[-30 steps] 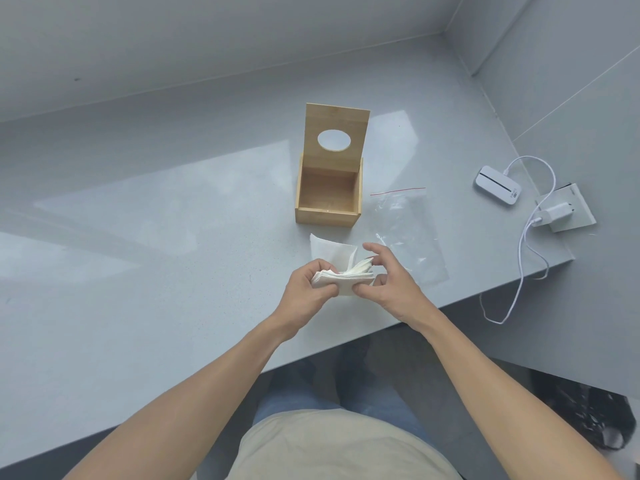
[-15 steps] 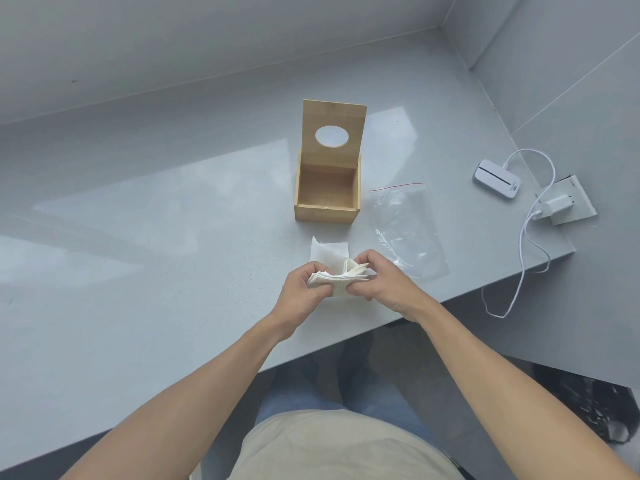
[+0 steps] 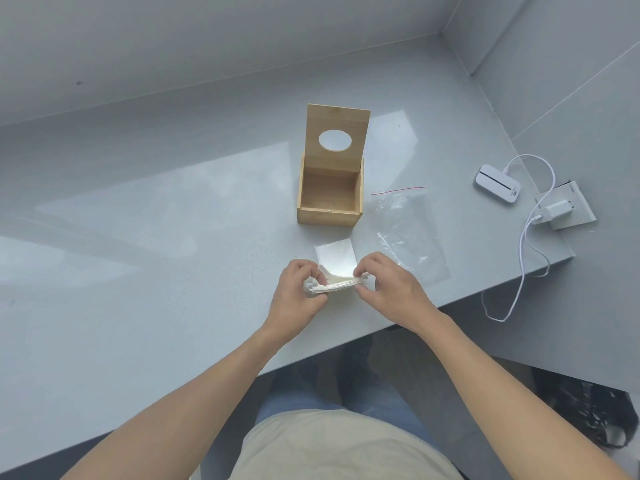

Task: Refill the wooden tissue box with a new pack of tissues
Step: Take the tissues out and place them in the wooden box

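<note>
The wooden tissue box (image 3: 329,213) stands on the grey counter with its lid (image 3: 336,133) swung up; the lid has an oval hole and the inside looks empty. In front of it, near the counter's front edge, I hold a white stack of tissues (image 3: 335,284) just above the surface. My left hand (image 3: 298,295) pinches the stack's left end and my right hand (image 3: 389,288) pinches its right end. The top tissue (image 3: 335,256) is lifted and stands up behind the stack toward the box.
An empty clear zip bag (image 3: 407,233) with a red strip lies right of the box. Farther right sit a small white device (image 3: 496,183), a charger plugged into a socket (image 3: 557,210) and a white cable (image 3: 521,271) hanging over the counter edge. Grey walls border the back and right.
The loose top tissue has been pulled up and flattened. My right hand shifted from the top of the stack to its right end. Both hands stayed in front of the box.
</note>
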